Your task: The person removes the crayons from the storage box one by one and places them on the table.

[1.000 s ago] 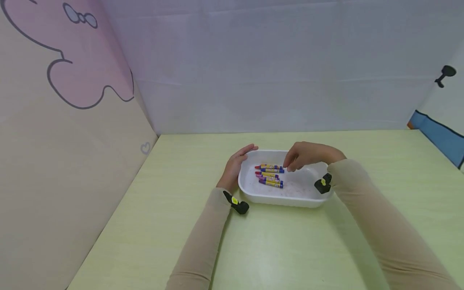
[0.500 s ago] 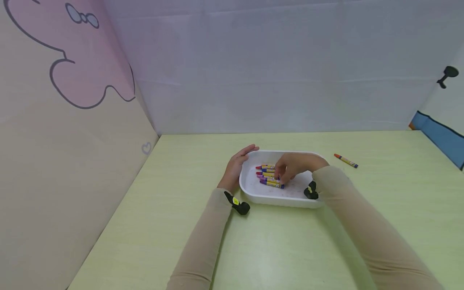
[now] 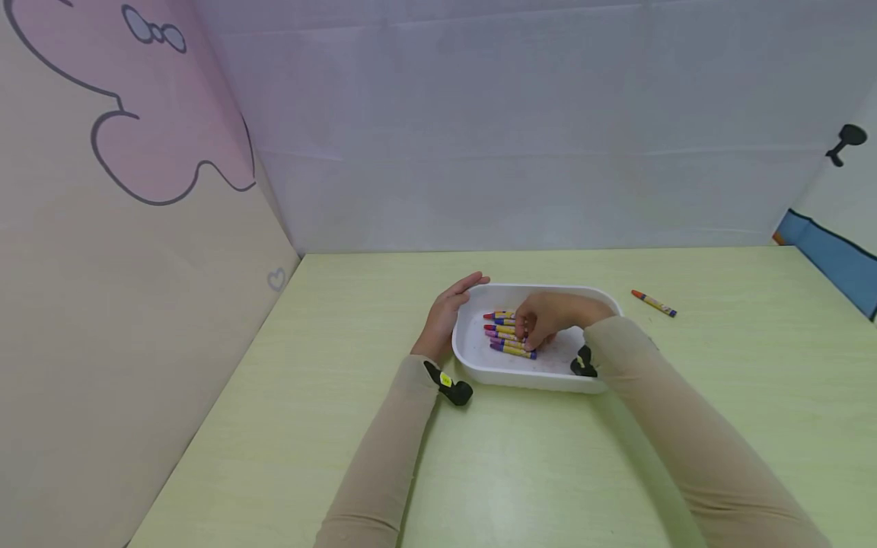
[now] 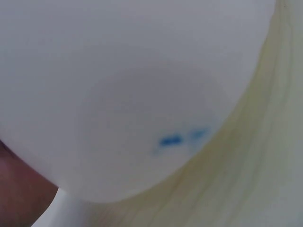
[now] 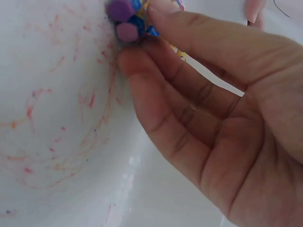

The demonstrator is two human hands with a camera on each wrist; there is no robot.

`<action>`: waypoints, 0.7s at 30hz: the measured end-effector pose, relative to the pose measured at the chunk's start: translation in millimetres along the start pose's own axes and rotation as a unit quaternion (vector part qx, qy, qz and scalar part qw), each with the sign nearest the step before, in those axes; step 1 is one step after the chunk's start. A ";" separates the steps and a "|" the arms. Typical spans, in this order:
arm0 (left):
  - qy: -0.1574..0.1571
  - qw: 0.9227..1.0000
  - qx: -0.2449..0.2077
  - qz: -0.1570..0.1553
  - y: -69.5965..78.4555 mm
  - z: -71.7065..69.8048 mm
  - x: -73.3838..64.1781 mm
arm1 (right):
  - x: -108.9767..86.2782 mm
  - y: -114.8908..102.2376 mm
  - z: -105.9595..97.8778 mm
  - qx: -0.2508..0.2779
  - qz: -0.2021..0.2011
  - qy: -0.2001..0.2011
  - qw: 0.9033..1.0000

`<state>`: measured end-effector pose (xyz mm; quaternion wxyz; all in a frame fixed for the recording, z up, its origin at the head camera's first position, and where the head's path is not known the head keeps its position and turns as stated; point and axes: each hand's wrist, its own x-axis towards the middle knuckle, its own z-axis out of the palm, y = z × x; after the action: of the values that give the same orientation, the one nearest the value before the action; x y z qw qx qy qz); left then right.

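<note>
A white tray (image 3: 534, 382) holds a row of several crayons, the nearest a purple crayon (image 3: 510, 351). My left hand (image 3: 438, 323) rests against the tray's left end, its fingers stretched along the far corner. Inside the tray, my right hand (image 3: 550, 314) pinches at the right ends of the crayons between thumb and fingertips. The right wrist view shows the butt of a purple crayon (image 5: 121, 9) and of a pink crayon (image 5: 127, 32) right at those fingertips. My right hand hides the ends of several crayons in the head view.
An orange crayon (image 3: 653, 303) lies on the pale green table (image 3: 521, 464), beyond the tray's right end. Upright panels stand behind the table and along its left side. Coloured streaks (image 5: 90, 99) mark the tray floor.
My right hand has moved left and down from above the tray's middle to the crayons. The orange crayon, earlier behind the right sleeve, now shows. My left hand keeps its place.
</note>
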<state>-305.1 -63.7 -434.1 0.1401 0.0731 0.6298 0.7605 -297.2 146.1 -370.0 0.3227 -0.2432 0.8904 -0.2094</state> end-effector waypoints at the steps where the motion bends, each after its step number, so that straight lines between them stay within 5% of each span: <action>1: 0.001 1.000 0.002 0.001 0.0 0.0 -0.1 | 0.4 -0.2 0.6 0.000 0.001 0.002 1.000; 21: 0.008 1.000 0.017 0.012 -0.9 0.3 1.0 | -0.4 -5.5 4.6 -0.017 0.024 -0.001 1.000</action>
<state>-305.9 -63.0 -435.0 0.1244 0.0772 0.6428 0.7519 -292.1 141.0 -370.2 0.3244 -0.2276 0.8991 -0.1860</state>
